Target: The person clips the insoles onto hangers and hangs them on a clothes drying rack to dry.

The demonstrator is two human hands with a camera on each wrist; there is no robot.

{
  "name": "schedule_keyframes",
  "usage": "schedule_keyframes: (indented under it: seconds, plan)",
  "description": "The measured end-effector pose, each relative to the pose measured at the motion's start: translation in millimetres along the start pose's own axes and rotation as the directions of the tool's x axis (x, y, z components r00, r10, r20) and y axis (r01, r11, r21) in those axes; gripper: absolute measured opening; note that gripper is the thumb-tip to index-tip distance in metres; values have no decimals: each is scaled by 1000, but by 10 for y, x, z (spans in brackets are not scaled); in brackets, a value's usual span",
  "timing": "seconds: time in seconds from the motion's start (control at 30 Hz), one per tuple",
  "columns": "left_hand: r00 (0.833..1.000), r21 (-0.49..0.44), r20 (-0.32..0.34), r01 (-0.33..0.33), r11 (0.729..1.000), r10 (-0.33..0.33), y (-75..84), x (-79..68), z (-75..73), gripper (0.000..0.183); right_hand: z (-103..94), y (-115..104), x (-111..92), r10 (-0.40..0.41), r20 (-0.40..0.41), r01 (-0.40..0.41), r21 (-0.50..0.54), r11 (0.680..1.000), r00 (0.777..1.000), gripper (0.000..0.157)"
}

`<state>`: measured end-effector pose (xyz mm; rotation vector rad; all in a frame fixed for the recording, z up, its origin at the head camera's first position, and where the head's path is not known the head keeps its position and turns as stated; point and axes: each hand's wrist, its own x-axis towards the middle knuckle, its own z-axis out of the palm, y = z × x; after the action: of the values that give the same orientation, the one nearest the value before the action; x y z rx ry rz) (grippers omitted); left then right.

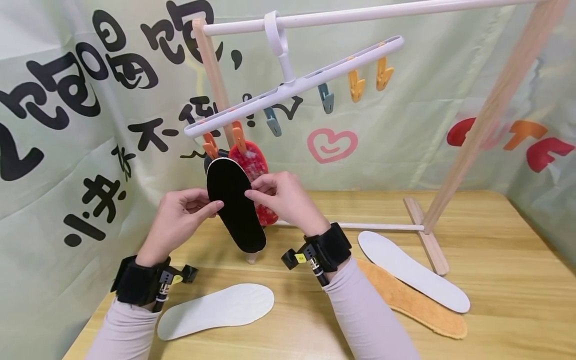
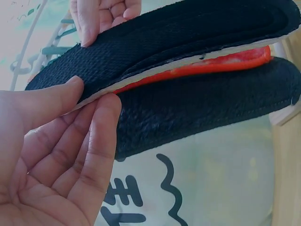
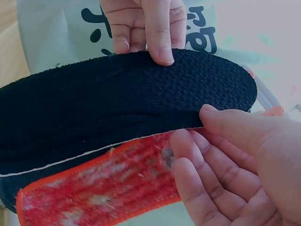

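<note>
A black insole (image 1: pixel 235 205) with a thin pale edge is held upright between both hands. My left hand (image 1: pixel 182 215) pinches its left edge between thumb and fingers. On the opposite edge, the right hand (image 1: pixel 285 200) grips it the same way. Just behind it hang a red mottled insole (image 1: pixel 252 162) and another dark insole (image 2: pixel 202 103), mostly hidden in the head view. Orange clips (image 1: pixel 239 137) hold these at the low left end of a white hanger (image 1: pixel 288 90), which tilts down to the left.
Blue-grey clips (image 1: pixel 272 121) and yellow clips (image 1: pixel 356 86) dangle along the hanger, hooked on a white rod (image 1: pixel 369 16) of a wooden stand (image 1: pixel 486 120). On the table lie a white insole (image 1: pixel 216 311) at front left, plus another white insole (image 1: pixel 414 270) overlapping an orange fluffy insole (image 1: pixel 418 305) at right.
</note>
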<state>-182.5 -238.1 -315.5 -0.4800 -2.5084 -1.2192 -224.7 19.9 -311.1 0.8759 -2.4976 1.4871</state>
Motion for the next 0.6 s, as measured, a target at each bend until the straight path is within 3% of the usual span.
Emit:
schedule_keyframes:
  seconds: [0.37,0.6]
  plan:
    - [1000,1,3,-20,1000,20,80,63,114,15,-163,11,-36,49,6,-49,24,999,999,18]
    - [1000,-12,4,-28,1000,28,103,126,182,14,-235,53,-53,34,-19,-34,19,999,999,18]
